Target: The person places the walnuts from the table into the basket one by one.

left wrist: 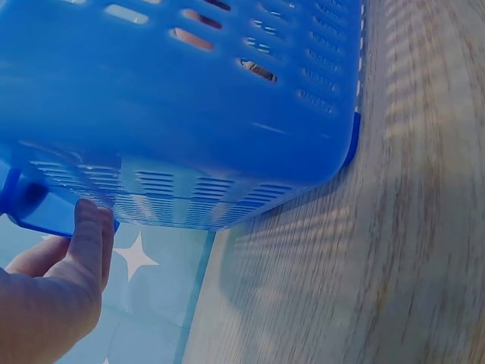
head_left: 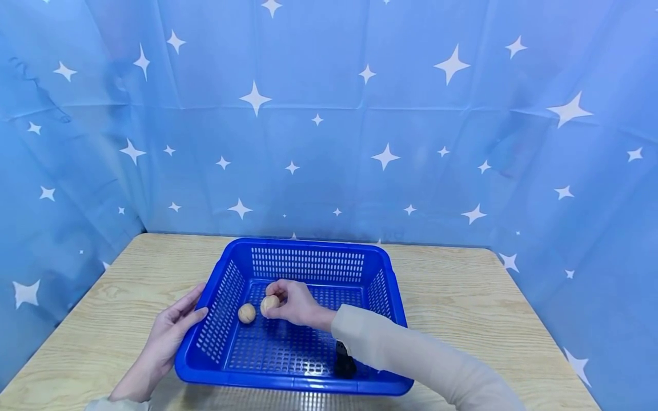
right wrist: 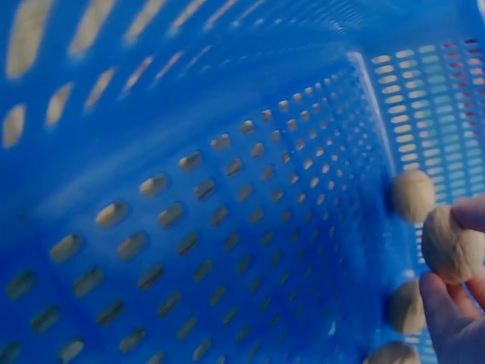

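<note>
Pale sleeve (head_left: 437,359) nearest, my right fingers (head_left: 281,285) pinch a walnut (head_left: 268,306) inside the blue basket (head_left: 293,383); my left fingers (head_left: 189,298) hold its left rim. I guess I'm picking or placing; next needs a gentle pinch.

A blue star-print curtain (head_left: 339,142) is hanging creased behind the far edge of the wood-grain table (head_left: 452,302) and flanking its left and right edges.

Head camera overlooks the basket (head_left: 293,383); left wrist's outside, right's apparently inside.
</note>
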`<state>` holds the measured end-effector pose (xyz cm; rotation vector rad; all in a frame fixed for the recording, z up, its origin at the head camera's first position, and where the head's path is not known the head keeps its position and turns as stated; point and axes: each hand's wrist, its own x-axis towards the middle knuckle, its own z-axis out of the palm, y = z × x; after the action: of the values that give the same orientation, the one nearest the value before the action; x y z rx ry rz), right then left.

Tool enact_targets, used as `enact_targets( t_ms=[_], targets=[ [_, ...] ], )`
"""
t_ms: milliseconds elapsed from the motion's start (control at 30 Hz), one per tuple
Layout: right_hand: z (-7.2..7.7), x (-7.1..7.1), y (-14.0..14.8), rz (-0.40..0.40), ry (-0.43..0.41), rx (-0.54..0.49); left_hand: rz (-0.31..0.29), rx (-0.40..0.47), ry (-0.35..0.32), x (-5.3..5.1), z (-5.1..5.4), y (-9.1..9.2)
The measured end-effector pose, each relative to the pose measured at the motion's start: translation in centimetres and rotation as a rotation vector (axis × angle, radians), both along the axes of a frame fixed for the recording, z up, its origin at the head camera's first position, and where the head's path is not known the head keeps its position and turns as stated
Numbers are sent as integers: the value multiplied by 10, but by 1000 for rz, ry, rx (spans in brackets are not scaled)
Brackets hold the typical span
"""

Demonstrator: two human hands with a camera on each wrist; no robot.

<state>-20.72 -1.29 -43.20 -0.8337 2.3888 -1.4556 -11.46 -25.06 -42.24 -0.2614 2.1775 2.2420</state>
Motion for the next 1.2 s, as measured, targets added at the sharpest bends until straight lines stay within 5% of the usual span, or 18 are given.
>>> enact_targets(
  t_ms=[533,1200],
  targets=[
    [-7,1,0,10,8,91,-4,12,30,2,0,1],
    [-6,1,0,48,164,181,-10,26,37,-1,-1,0]
  ],
)
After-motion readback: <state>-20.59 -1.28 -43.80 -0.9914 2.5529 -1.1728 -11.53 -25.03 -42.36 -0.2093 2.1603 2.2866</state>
